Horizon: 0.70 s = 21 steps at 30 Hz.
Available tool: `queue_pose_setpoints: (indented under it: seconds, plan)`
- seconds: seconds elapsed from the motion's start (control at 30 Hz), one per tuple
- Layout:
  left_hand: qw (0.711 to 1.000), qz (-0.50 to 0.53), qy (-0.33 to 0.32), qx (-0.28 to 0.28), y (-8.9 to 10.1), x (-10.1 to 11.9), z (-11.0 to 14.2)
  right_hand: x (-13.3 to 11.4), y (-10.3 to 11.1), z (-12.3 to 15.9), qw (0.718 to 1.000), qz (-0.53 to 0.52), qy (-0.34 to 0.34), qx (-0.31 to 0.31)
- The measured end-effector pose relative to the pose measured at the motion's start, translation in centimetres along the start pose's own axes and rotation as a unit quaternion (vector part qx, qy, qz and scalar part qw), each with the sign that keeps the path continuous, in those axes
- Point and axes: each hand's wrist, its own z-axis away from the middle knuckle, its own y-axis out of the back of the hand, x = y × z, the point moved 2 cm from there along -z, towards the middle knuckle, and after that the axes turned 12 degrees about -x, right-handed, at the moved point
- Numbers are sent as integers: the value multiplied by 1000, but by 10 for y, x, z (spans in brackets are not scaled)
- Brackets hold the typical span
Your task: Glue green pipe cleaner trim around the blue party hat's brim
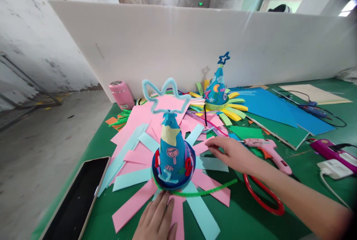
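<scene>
Where the near hat point(173, 167) stood: left of centre on the table point(232, 227) in the head view, star topper point(160, 93) and paper rays point(203, 212) attached.
Green pipe cleaner point(206, 192): curved along the brim point(175, 187); its right end lay seemingly unfastened.
Left hand point(156, 217): fingers lay together by the brim.
Right hand point(224, 150): fingers bunched at a pink strip point(200, 147); pinch couldn't be told.
Far brim: hidden.

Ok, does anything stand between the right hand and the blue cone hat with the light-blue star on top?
Nothing visible does. The right hand has its fingertips at a pink paper strip that fans out from the blue cone hat.
</scene>
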Motion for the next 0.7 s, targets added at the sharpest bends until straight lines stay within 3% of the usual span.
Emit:
queue_pose_setpoints:
  seconds: [0.17,0.37,0.53,0.7]
  plan:
    - [1000,16,17,-9,4,2,-1,46,34,-3,996,20,-68,48]
    - [998,22,30,-44,16,4,-4,151,98,-13,948,99,-256,160]
    - [997,28,40,-56,17,5,-5,230,131,-31,908,170,-343,169]
    - [995,43,63,-58,11,6,-1,294,145,-53,892,223,-356,167]
